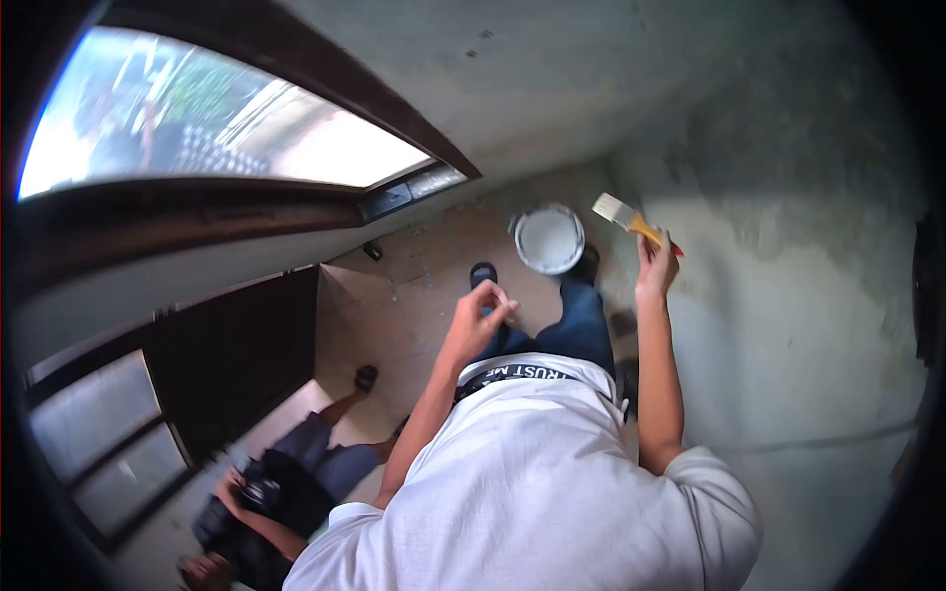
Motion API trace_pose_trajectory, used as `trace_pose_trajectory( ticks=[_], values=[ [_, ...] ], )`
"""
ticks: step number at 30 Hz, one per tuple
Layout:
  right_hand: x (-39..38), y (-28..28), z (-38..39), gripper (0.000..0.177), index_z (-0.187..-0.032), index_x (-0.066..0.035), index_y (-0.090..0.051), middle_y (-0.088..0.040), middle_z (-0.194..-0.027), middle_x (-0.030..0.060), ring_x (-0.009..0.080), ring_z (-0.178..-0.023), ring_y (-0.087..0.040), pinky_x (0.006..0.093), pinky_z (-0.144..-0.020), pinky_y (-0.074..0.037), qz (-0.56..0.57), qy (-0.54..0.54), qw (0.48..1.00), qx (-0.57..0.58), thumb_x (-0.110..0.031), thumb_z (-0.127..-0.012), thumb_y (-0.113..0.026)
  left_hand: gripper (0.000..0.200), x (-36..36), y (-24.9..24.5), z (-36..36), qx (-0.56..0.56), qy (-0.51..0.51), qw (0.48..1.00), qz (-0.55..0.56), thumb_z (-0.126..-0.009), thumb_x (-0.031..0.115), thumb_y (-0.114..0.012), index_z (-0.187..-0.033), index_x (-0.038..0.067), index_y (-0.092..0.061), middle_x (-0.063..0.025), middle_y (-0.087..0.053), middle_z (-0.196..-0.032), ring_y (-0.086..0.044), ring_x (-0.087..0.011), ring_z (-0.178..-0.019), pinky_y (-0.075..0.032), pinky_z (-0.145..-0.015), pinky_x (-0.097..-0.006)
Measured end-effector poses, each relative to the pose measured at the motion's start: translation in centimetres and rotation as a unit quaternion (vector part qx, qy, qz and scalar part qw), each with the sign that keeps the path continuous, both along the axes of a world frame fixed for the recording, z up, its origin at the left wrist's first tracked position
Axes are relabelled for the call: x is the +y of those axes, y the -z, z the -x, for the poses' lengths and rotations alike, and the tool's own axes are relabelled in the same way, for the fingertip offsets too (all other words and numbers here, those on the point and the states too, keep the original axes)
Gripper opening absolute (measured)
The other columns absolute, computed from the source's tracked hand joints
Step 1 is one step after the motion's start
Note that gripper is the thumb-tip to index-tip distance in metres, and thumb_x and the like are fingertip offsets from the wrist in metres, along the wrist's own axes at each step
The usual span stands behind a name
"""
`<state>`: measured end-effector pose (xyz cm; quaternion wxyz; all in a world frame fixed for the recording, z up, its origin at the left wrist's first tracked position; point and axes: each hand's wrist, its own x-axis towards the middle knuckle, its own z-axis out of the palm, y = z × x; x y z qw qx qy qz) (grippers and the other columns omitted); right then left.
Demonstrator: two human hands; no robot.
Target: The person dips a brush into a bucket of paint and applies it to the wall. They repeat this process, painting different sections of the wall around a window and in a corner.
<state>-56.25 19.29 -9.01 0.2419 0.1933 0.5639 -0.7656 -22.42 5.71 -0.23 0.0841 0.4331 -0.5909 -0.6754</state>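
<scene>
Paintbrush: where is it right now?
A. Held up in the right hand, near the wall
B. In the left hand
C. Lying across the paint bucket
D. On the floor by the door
A: the right hand is closed around the handle of the paintbrush, with the bristles raised close to the wall and clear of the paint bucket.
</scene>
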Motion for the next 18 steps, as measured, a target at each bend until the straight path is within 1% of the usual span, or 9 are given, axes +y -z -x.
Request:
trace_pose_trajectory(
  ticks=[2,4,7,10,12,13,14,16,18],
  values=[
    [1.4,3.5,-4.1,0.047,-0.133,0.010,-0.065,-0.073,-0.124,0.0195,0.0265,-0.104,-0.077,0.0362,-0.098,-0.066,-0.032,0.057,0.998,0.012,-0.031,-0.111,-0.068,0.019,-2.1,2.8,-3.3,0.035,0.004,0.995,-0.095,-0.097,0.010,-0.083,-0.092,0.001,-0.067,-0.0046,-0.075,-0.092,-0.071,-0.0129,-0.088,-0.057,-0.085,-0.0325],
    [1.6,4.5,-8.4,0.048,-0.134,0.010,-0.064,-0.073,-0.124,0.0189,0.0256,-0.102,-0.076,0.0354,-0.094,-0.067,-0.030,0.100,0.994,-0.030,-0.033,-0.111,-0.068,0.014,-4.7,5.1,-6.4,0.005,0.073,0.994,-0.077,-0.096,0.008,-0.083,-0.091,0.000,-0.073,-0.0052,-0.076,-0.087,-0.071,-0.0128,-0.088,-0.055,-0.085,-0.0315],
    [1.5,7.0,-14.5,0.050,-0.137,0.009,-0.063,-0.072,-0.126,0.0164,0.0233,-0.102,-0.075,0.0332,-0.092,-0.066,-0.035,0.095,0.994,-0.033,-0.034,-0.112,-0.068,0.017,-7.1,8.1,-9.9,-0.033,0.096,0.990,-0.097,-0.101,0.011,-0.078,-0.089,0.001,-0.072,-0.0057,-0.076,-0.087,-0.069,-0.0114,-0.084,-0.053,-0.081,-0.0303],
    [1.9,11.8,-19.3,0.047,-0.138,0.008,-0.063,-0.071,-0.135,0.0174,0.0256,-0.112,-0.075,0.0348,-0.099,-0.065,-0.065,0.127,0.988,-0.067,-0.031,-0.113,-0.067,0.034,-8.3,13.0,-12.3,-0.031,0.050,0.993,-0.101,-0.110,0.024,-0.070,-0.085,0.002,-0.069,-0.0043,-0.071,-0.080,-0.065,-0.0113,-0.078,-0.051,-0.075,-0.0304],
    [2.4,16.7,-21.6,0.048,-0.138,0.010,-0.063,-0.070,-0.140,0.0200,0.0287,-0.118,-0.075,0.0366,-0.103,-0.066,-0.075,0.184,0.975,-0.095,-0.030,-0.112,-0.068,0.051,-8.2,15.0,-12.0,-0.070,-0.002,0.994,-0.079,-0.116,0.040,-0.061,-0.079,0.005,-0.063,-0.0025,-0.062,-0.072,-0.060,-0.0118,-0.072,-0.048,-0.071,-0.0306],
    [2.5,19.0,-22.5,0.046,-0.136,0.012,-0.062,-0.071,-0.136,0.0208,0.0309,-0.120,-0.074,0.0379,-0.105,-0.066,-0.085,0.207,0.971,-0.090,-0.027,-0.112,-0.069,0.059,-7.8,17.6,-12.5,-0.085,-0.029,0.989,-0.119,-0.115,0.053,-0.058,-0.074,0.011,-0.055,-0.0013,-0.054,-0.067,-0.062,-0.0165,-0.070,-0.048,-0.072,-0.0321],
    [2.7,21.0,-23.1,0.045,-0.134,0.013,-0.063,-0.071,-0.135,0.0215,0.0309,-0.120,-0.074,0.0374,-0.107,-0.066,-0.102,0.217,0.965,-0.107,-0.026,-0.112,-0.069,0.059,-7.1,19.7,-12.4,-0.085,-0.028,0.988,-0.125,-0.115,0.053,-0.058,-0.074,0.011,-0.055,-0.0013,-0.054,-0.067,-0.062,-0.0165,-0.070,-0.048,-0.072,-0.0321],
    [2.9,25.8,-24.1,0.042,-0.129,0.015,-0.067,-0.073,-0.129,0.0219,0.0281,-0.109,-0.077,0.0343,-0.097,-0.070,-0.128,0.251,0.953,-0.115,-0.024,-0.112,-0.068,0.059,-5.5,24.7,-12.6,-0.159,-0.069,0.972,-0.159,-0.115,0.053,-0.059,-0.072,0.013,-0.054,-0.0021,-0.054,-0.066,-0.061,-0.0160,-0.069,-0.049,-0.072,-0.0341],
    [3.2,30.9,-24.2,0.043,-0.130,0.015,-0.066,-0.074,-0.126,0.0215,0.0280,-0.107,-0.078,0.0331,-0.094,-0.071,-0.143,0.252,0.947,-0.136,-0.024,-0.112,-0.068,0.052,-3.4,30.3,-12.6,-0.135,-0.083,0.967,-0.202,-0.115,0.048,-0.062,-0.079,0.011,-0.061,-0.0019,-0.060,-0.071,-0.064,-0.0146,-0.072,-0.054,-0.075,-0.0331]
  ],
)
